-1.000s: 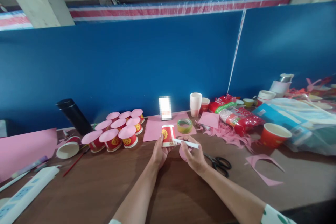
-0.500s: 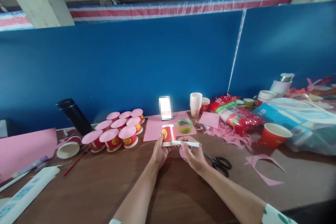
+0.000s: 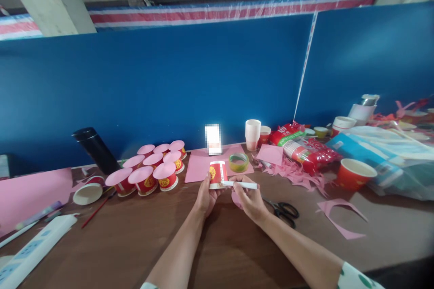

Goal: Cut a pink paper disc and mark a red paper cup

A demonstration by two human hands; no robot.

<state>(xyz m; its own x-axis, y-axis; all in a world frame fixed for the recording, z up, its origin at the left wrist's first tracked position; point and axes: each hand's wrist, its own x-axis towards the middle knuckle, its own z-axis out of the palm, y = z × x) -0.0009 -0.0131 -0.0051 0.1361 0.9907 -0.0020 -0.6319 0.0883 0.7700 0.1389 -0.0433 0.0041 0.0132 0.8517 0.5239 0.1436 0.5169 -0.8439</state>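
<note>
Basically, L hand (image 3: 205, 194) has its grip closed on cup (image 3: 216, 174), mid-scene over worktop (image 3: 162, 246), prob. to steady it; R hand (image 3: 250, 202) pinches stick (image 3: 248, 185), tip at cup's R side. Disc-topped cups (image 3: 141, 174) stand left, prob. for elbow room.

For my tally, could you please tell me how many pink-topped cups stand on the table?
9, in three rows left of the left hand: three back cups, three middle cups and three front cups. Others may be hidden behind them.
</note>
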